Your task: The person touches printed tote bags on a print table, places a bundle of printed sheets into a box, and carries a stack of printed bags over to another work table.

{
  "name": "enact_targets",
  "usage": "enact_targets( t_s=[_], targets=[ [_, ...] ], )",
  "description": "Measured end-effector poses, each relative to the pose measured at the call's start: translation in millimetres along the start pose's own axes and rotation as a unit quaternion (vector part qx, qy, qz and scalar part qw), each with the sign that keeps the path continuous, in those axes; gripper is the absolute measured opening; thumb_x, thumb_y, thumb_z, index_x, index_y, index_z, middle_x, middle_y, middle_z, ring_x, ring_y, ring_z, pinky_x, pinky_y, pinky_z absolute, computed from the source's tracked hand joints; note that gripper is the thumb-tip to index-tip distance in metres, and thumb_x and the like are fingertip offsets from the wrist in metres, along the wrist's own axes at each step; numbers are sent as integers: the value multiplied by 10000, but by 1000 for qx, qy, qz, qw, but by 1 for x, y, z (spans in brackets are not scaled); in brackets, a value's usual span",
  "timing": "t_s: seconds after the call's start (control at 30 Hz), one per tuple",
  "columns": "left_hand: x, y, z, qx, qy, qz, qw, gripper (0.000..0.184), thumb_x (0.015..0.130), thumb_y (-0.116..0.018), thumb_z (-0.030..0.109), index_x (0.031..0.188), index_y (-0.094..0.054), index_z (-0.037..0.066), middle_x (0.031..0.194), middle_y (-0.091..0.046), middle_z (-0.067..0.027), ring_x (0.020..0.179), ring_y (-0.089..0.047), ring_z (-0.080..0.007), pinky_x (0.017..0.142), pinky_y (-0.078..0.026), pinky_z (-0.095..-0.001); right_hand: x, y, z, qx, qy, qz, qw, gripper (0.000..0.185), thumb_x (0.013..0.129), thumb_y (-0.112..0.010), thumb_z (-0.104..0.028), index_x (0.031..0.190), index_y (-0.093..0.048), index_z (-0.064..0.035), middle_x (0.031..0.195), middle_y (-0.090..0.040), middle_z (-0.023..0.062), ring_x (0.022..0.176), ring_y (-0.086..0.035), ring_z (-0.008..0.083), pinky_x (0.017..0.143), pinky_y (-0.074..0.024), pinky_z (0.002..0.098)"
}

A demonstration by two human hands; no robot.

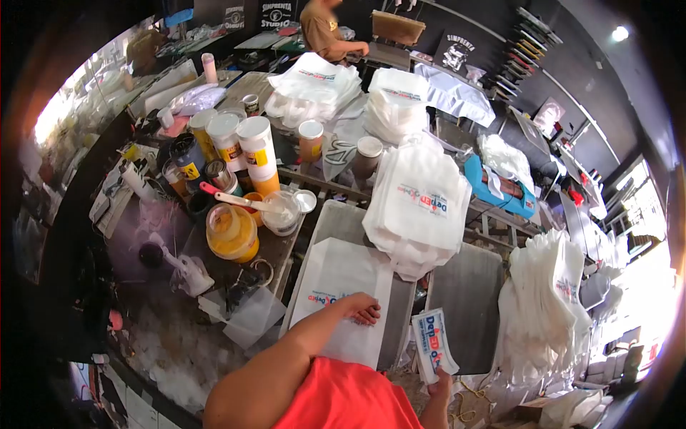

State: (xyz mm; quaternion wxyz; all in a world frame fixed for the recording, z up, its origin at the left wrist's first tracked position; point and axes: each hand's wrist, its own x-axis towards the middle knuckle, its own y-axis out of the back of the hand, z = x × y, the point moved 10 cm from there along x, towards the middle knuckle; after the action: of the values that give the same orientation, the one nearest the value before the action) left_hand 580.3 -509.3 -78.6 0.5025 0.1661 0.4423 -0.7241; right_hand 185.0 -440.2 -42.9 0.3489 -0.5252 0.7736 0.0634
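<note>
A white bag (341, 279) with a blue and red print lies flat on a grey board (346, 220) in front of me. My left hand (363, 309) is over the bag's printed part, its fingers loosely bent and apart, with nothing seen in them. Whether it touches the bag I cannot tell. Low on the right, my right hand (441, 385) grips the bottom end of a small white printed sheet (431, 343), which curls at its lower edge. Just beyond the flat bag rises a stack of similar printed bags (418, 196).
Left stands a table with a yellow ink tub (232, 234), a red-handled spatula (232, 197) and several jars. A second grey board (466, 304) is at right, beside hanging white bags (541, 307). A blue machine (500, 187) and another person (325, 32) are farther back.
</note>
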Motion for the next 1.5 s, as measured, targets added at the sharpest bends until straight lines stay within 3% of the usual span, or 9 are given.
enact_targets(
  t_s=[0.07,0.23,0.37,0.53,0.93,1.17,1.5],
  targets=[
    [2,1,-2,-2,8,-2,1000,397,970,-432,345,1193,-506,26,1052,-667,-128,845,-696,-261,650,-585,-359,-4,4,5,-13,-27,42,999,485,818,-530,55,1292,-481,-34,1209,-587,144,1061,-601,333,928,-506,501],
    [1,0,-2,-10,18,-4,1000,387,967,-436,339,1190,-507,32,1056,-665,-124,861,-694,-261,661,-584,-362,4,-1,5,21,26,-34,999,487,822,-525,56,1300,-470,-26,1213,-585,146,1067,-600,338,932,-504,503],
    [3,-1,-3,-5,25,-5,1000,375,953,-458,324,1187,-509,35,1046,-666,-116,861,-694,-252,662,-584,-358,3,5,5,24,22,-2,999,482,828,-521,56,1301,-469,-26,1206,-591,146,1055,-606,330,926,-508,497],
    [-10,-5,2,-8,26,-3,1000,356,936,-487,310,1166,-524,41,1043,-667,-108,855,-693,-236,661,-582,-349,11,2,9,38,27,-53,998,454,842,-525,34,1290,-478,-20,1194,-601,145,1048,-610,326,917,-510,492],
    [-5,-2,-1,-14,14,-12,1000,351,947,-471,328,1148,-530,46,1072,-655,-119,876,-688,-246,669,-580,-350,-3,2,6,19,5,21,1000,435,851,-531,34,1277,-494,-46,1190,-599,128,1046,-607,320,921,-505,503],
    [-6,-3,0,-8,7,-17,1000,378,976,-420,342,1187,-506,40,1090,-649,-120,886,-683,-251,684,-578,-353,9,8,11,13,9,0,1000,442,847,-530,33,1280,-491,-42,1203,-594,132,1061,-599,326,921,-497,523],
    [-12,-5,2,-6,20,-13,1000,399,959,-471,353,1209,-504,43,1097,-646,-116,905,-684,-245,689,-577,-340,-14,-16,0,11,7,-25,1000,464,833,-556,13,1289,-485,-31,1209,-590,139,1065,-597,330,924,-489,519]
  ],
)
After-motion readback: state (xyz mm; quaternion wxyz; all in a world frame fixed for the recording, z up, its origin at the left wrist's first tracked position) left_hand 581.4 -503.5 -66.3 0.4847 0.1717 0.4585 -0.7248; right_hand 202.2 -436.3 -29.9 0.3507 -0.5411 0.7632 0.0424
